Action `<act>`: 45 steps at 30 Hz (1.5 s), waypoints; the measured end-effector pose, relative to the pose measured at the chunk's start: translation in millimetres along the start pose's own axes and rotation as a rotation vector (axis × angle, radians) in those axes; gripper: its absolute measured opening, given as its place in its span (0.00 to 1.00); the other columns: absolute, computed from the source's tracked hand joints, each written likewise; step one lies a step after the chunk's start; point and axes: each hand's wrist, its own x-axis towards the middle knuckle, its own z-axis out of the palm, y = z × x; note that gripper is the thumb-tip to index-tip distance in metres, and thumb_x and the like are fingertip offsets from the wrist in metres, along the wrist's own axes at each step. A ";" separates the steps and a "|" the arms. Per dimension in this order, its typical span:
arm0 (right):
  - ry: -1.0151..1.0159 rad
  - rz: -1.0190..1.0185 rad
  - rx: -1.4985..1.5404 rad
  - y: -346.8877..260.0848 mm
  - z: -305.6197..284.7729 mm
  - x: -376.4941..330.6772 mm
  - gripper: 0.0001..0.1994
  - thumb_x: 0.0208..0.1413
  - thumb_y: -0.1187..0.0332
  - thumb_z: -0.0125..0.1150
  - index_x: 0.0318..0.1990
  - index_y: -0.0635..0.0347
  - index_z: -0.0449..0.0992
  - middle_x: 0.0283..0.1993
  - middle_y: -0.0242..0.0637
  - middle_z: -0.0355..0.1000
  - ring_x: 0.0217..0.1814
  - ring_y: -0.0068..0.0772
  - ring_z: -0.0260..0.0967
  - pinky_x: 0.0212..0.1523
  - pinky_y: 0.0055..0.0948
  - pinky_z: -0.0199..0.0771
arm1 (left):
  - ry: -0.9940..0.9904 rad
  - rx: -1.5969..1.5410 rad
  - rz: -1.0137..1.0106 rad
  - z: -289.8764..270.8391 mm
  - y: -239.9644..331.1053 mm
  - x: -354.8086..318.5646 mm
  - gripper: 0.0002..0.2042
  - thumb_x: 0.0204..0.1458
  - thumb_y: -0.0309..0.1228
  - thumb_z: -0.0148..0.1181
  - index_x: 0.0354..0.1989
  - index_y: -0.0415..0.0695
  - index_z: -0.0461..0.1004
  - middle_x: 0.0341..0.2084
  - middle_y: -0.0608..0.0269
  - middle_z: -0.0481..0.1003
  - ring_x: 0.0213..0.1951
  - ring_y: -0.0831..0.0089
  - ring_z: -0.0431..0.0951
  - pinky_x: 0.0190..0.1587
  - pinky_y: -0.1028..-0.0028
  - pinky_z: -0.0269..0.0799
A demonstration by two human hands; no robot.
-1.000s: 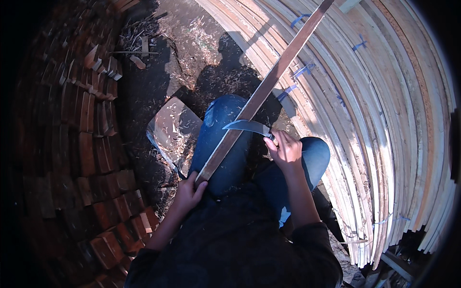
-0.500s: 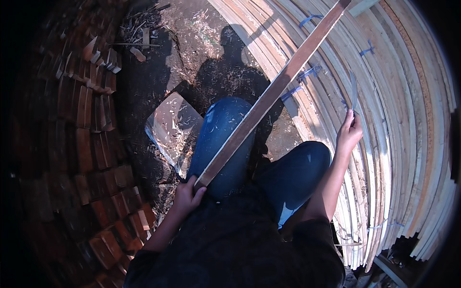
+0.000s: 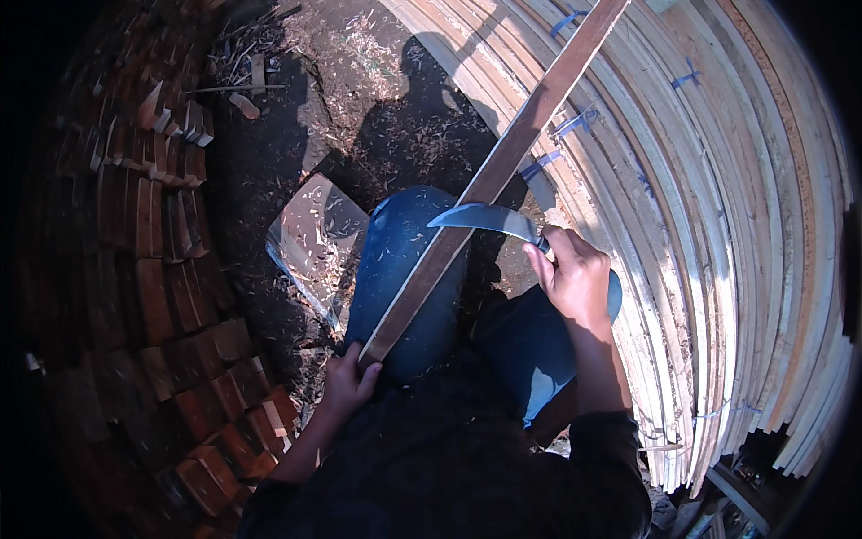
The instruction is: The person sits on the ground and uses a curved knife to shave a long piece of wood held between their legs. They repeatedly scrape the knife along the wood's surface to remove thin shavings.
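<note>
While my left hand [image 3: 348, 382] grips the near end of the long wooden slat [image 3: 489, 180], my right hand [image 3: 575, 274] stays clenched on a curved knife [image 3: 480, 218] whose blade lies against that slat.

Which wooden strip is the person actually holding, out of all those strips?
The darker brown strip slanting across the knee, gripped by the left hand; the pale strips lie stacked.

The far end of the long wooden strip [image 3: 503, 171] is cut off by the top edge. The knife handle is hidden inside the right hand [image 3: 575, 274]. The stacked bricks [image 3: 162, 225] at left are lost in deep shadow, and the stacked slats [image 3: 718, 225] are cropped at right.
</note>
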 end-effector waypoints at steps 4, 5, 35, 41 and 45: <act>0.016 0.040 -0.044 10.3 -3.7 10.3 0.14 0.48 0.58 0.69 0.29 0.57 0.74 0.20 0.35 0.69 0.20 0.40 0.71 0.20 0.36 0.69 | -0.025 -0.029 -0.022 -4.7 5.1 2.1 0.17 0.51 0.38 0.61 0.40 0.36 0.71 0.12 0.48 0.68 0.17 0.50 0.75 0.22 0.60 0.68; 0.037 0.005 -0.063 12.8 -4.0 11.9 0.14 0.48 0.58 0.69 0.29 0.57 0.73 0.19 0.35 0.69 0.20 0.40 0.70 0.20 0.36 0.68 | -0.024 -0.030 -0.018 -4.6 6.3 2.9 0.17 0.51 0.38 0.61 0.39 0.36 0.71 0.12 0.48 0.68 0.17 0.51 0.75 0.22 0.60 0.68; -0.001 -0.064 -0.123 20.1 -18.3 32.5 0.16 0.51 0.55 0.67 0.27 0.57 0.71 0.18 0.35 0.67 0.18 0.39 0.70 0.20 0.36 0.68 | 0.010 -0.054 0.029 -5.6 0.6 2.0 0.16 0.51 0.40 0.60 0.33 0.37 0.69 0.10 0.51 0.67 0.16 0.53 0.74 0.21 0.62 0.66; 0.102 -0.022 -0.254 40.1 -20.2 54.0 0.17 0.52 0.53 0.64 0.26 0.57 0.71 0.18 0.37 0.69 0.19 0.42 0.71 0.21 0.37 0.70 | -0.024 -0.053 0.007 -6.2 -1.5 3.3 0.16 0.51 0.41 0.61 0.35 0.38 0.70 0.10 0.52 0.66 0.16 0.53 0.73 0.20 0.62 0.65; 0.225 0.130 -0.343 64.8 -34.0 70.9 0.19 0.59 0.54 0.60 0.29 0.62 0.72 0.14 0.42 0.66 0.16 0.43 0.68 0.22 0.37 0.68 | -0.002 -0.017 0.027 -3.8 -4.6 -3.2 0.17 0.51 0.41 0.60 0.35 0.38 0.70 0.11 0.50 0.67 0.17 0.50 0.74 0.22 0.61 0.68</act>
